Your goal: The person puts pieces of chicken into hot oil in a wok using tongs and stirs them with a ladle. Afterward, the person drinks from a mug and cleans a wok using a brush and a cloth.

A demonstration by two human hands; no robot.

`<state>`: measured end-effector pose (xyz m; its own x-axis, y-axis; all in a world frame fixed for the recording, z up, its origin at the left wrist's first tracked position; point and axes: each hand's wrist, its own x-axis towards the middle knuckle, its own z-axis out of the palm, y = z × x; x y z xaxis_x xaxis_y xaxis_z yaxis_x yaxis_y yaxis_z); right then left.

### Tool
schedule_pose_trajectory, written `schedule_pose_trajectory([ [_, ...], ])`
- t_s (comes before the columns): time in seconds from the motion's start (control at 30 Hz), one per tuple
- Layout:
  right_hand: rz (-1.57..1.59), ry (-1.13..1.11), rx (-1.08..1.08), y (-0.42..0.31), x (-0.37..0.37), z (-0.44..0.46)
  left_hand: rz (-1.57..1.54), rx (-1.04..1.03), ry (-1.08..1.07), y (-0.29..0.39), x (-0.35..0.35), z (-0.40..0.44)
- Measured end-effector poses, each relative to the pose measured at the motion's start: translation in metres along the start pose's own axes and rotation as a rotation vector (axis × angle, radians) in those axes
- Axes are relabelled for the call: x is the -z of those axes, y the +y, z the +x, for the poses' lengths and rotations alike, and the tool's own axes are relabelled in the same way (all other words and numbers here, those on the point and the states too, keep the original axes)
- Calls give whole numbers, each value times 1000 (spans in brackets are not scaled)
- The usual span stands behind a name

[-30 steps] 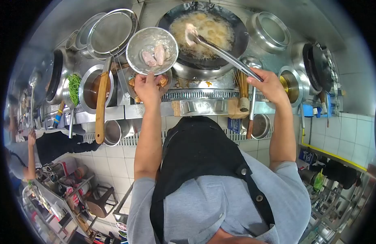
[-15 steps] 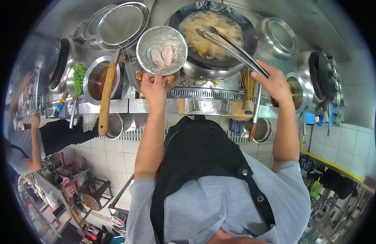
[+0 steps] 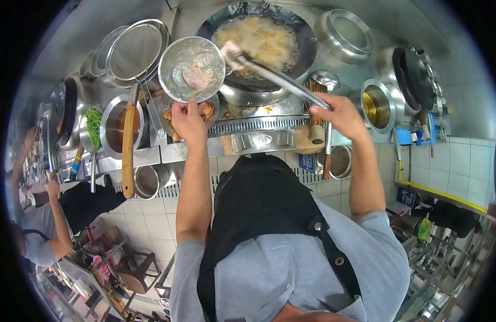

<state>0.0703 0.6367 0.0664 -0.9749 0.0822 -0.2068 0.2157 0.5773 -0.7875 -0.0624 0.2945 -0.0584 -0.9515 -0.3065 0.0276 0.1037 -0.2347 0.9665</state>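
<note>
My left hand [image 3: 190, 123] grips the near rim of a steel bowl [image 3: 178, 59], which is tilted and has raw meat [image 3: 194, 78] in it. Metal tongs [image 3: 283, 79] are in my right hand [image 3: 339, 115]. Their tips close on a pale, blurred piece of meat [image 3: 233, 53] between the bowl and the wok. Food bubbles in the oil [image 3: 258, 40] of the large black wok [image 3: 307, 53]. Beneath the bowl, a dish of browned pieces [image 3: 207, 111] is partly hidden.
On the left are round strainers [image 3: 135, 53], a wooden handle [image 3: 129, 155], a pot of reddish liquid [image 3: 104, 129] and green vegetables [image 3: 93, 129]. A bamboo brush [image 3: 317, 131], a ladle [image 3: 327, 79] and an oil pot [image 3: 390, 115] sit right. Another person [image 3: 49, 225] stands far left.
The tongs were empty over the wok half a second ago; now they hold a piece of meat beside the bowl. Less meat lies in the bowl. The whole view has shifted slightly.
</note>
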Motion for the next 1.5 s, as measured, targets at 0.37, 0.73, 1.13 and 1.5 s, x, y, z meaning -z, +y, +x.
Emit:
schedule_pose_trajectory([
  [0.37, -666, 149, -80, 24, 12, 49, -12, 4, -15, -5, 11, -11],
  [0.73, -228, 205, 50, -11, 18, 5, 24, 14, -47, 3, 10, -20],
  [1.13, -283, 135, 50, -10, -27, 14, 83, 129, -45, 3, -12, -14],
  [1.5, -609, 336, -99, 70, 50, 175, 30, 63, -2, 14, 22, -36],
])
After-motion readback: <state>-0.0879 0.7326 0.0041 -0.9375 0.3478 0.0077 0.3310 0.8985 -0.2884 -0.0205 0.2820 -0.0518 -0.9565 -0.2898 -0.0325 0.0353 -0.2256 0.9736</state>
